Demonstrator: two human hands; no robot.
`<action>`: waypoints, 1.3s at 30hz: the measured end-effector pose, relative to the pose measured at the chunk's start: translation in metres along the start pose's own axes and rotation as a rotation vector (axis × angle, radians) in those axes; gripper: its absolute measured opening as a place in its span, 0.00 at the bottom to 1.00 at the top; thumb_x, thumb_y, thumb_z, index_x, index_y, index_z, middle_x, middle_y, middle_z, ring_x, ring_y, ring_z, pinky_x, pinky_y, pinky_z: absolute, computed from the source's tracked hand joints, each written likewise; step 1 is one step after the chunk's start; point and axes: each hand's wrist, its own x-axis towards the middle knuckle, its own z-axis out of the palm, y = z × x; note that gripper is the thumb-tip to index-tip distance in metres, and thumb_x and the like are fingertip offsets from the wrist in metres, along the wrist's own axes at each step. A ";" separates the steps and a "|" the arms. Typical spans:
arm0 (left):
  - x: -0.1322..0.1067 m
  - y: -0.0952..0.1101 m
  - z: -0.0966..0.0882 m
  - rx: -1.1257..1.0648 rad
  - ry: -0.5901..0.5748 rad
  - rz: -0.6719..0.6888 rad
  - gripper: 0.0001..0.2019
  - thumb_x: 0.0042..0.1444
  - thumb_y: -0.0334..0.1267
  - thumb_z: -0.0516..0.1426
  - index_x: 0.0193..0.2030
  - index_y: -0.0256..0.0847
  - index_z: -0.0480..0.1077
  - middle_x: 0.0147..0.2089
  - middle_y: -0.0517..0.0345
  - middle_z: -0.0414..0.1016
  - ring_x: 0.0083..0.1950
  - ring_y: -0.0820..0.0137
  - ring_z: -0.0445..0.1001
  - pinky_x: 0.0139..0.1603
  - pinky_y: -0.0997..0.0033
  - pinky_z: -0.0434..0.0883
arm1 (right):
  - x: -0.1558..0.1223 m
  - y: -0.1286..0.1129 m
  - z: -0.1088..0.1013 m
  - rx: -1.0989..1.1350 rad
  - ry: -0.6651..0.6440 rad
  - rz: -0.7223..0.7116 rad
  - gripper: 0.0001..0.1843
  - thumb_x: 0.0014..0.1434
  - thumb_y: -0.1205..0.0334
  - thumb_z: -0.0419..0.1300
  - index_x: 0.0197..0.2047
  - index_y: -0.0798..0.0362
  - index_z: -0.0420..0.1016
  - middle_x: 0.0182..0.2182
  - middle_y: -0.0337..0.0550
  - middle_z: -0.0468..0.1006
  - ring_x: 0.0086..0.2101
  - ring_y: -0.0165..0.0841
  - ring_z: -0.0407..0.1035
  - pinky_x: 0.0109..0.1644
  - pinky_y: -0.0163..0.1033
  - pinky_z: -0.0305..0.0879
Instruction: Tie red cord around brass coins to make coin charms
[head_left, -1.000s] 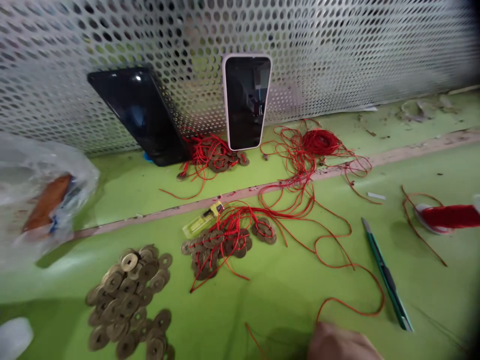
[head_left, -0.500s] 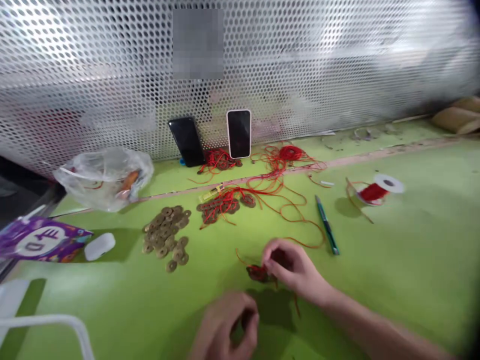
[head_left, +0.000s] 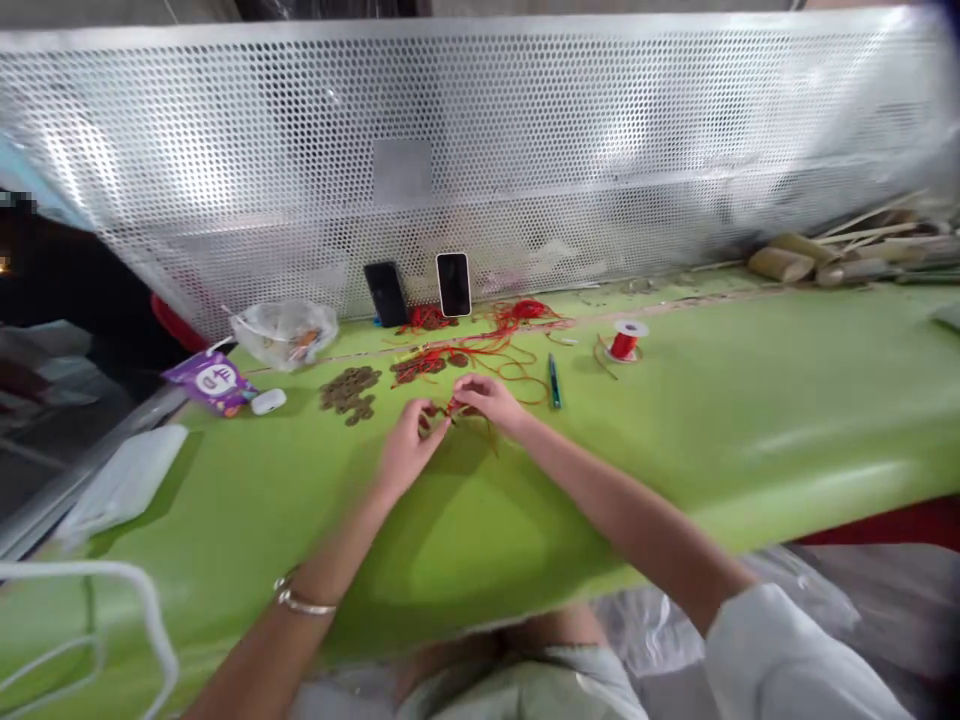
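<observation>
Between my two hands, over the green table (head_left: 420, 560), is a small bundle of holed brass coins with red cord (head_left: 451, 406), mostly covered by fingers. My left hand (head_left: 411, 442) pinches the coin side of it, thumb and forefinger closed. From the right, my right hand (head_left: 489, 398) has its fingertips closed on the red cord. A loose cord end hangs below the right hand. Loose brass coins (head_left: 349, 388) lie in a pile to the left. Just beyond the hands are coins tied with red cord (head_left: 420, 368).
A teal pen-shaped cutter (head_left: 554, 382) and a red cord spool (head_left: 624, 342) lie to the right. Two phones, one black (head_left: 385, 293) and one white-rimmed (head_left: 454, 285), lean on the perforated metal panel (head_left: 525, 120). Leftward are a plastic bag (head_left: 281, 335), purple packet (head_left: 214, 382) and white case (head_left: 268, 401).
The view has pulled back and tilted. My left hand has come up to the right hand and now grips the corded coins, which only my right hand held before.
</observation>
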 end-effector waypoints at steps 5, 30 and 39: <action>-0.008 0.006 0.008 -0.060 0.096 -0.001 0.11 0.53 0.41 0.55 0.41 0.40 0.63 0.43 0.52 0.71 0.36 0.69 0.70 0.36 0.68 0.67 | -0.012 -0.006 -0.001 0.031 -0.076 -0.064 0.09 0.47 0.63 0.64 0.31 0.53 0.68 0.26 0.33 0.71 0.28 0.23 0.69 0.39 0.33 0.69; -0.036 0.015 0.017 -0.119 0.103 0.185 0.13 0.50 0.49 0.57 0.29 0.39 0.70 0.23 0.61 0.71 0.24 0.70 0.69 0.26 0.72 0.64 | -0.026 0.001 -0.003 -0.007 -0.201 -0.125 0.15 0.40 0.61 0.71 0.29 0.55 0.70 0.25 0.37 0.74 0.27 0.27 0.70 0.33 0.33 0.68; -0.025 0.006 0.021 -0.170 0.125 0.202 0.14 0.51 0.50 0.56 0.30 0.40 0.70 0.29 0.56 0.76 0.31 0.66 0.75 0.35 0.68 0.70 | -0.025 -0.004 -0.008 -0.052 -0.214 -0.169 0.11 0.44 0.64 0.69 0.30 0.55 0.71 0.29 0.36 0.73 0.30 0.26 0.70 0.36 0.32 0.68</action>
